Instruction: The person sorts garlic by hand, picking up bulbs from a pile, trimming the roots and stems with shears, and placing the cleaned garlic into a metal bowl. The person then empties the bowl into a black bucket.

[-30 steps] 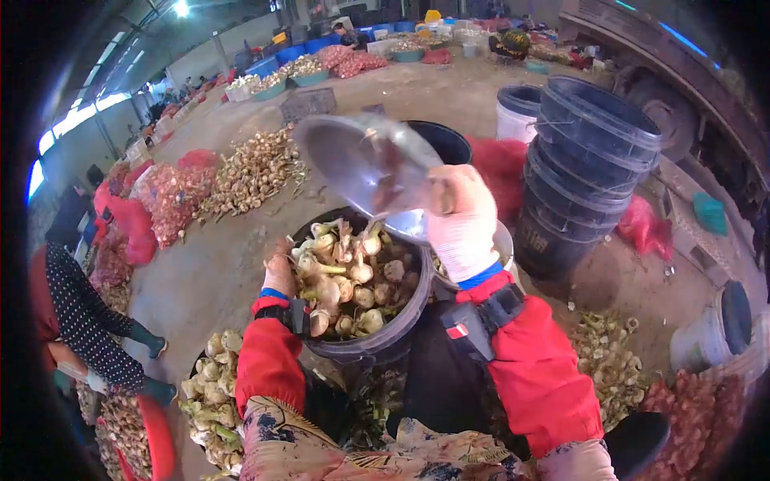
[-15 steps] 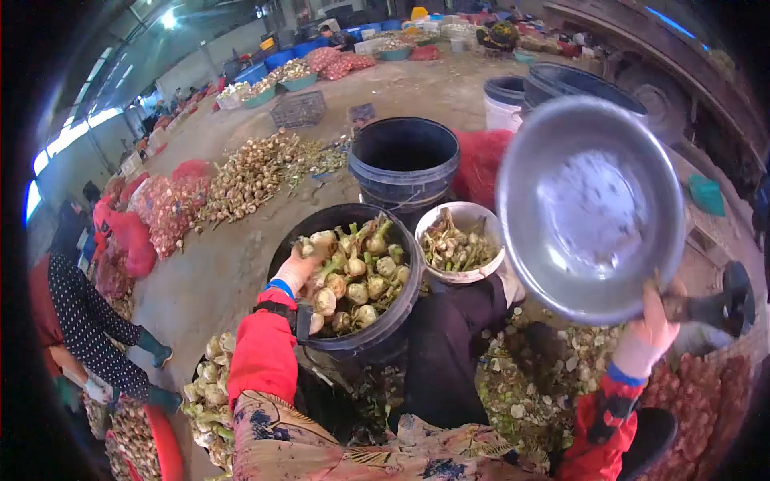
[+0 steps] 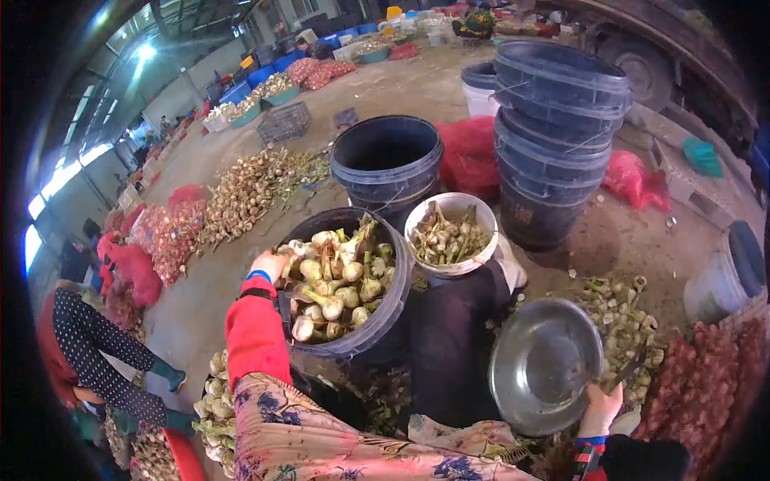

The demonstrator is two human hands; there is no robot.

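Note:
My left hand (image 3: 271,264) is at the left rim of a black bucket (image 3: 395,309), its fingers closed over the edge. Garlic bulbs (image 3: 329,280) with cut stems fill this bucket. On my right, low beside my knee, my right hand (image 3: 600,407) grips the edge of a metal basin (image 3: 539,365), which is tilted and has nothing in it. What looks like a knife (image 3: 631,370) sticks up from the same hand. A white bucket (image 3: 451,262) with smaller garlic bulbs and stems stands between the black bucket and my leg.
Stacked black buckets (image 3: 553,152) stand ahead right, beside red net sacks (image 3: 469,156). Another black bucket (image 3: 385,172) stands ahead. Loose garlic (image 3: 253,192) lies on the floor ahead left, and more (image 3: 622,321) lies right. A person in dotted trousers (image 3: 100,349) bends over at left.
My right hand has lowered the metal basin from chest height down beside my right knee, uncovering the stacked buckets. My left hand has moved from the garlic to the bucket's rim.

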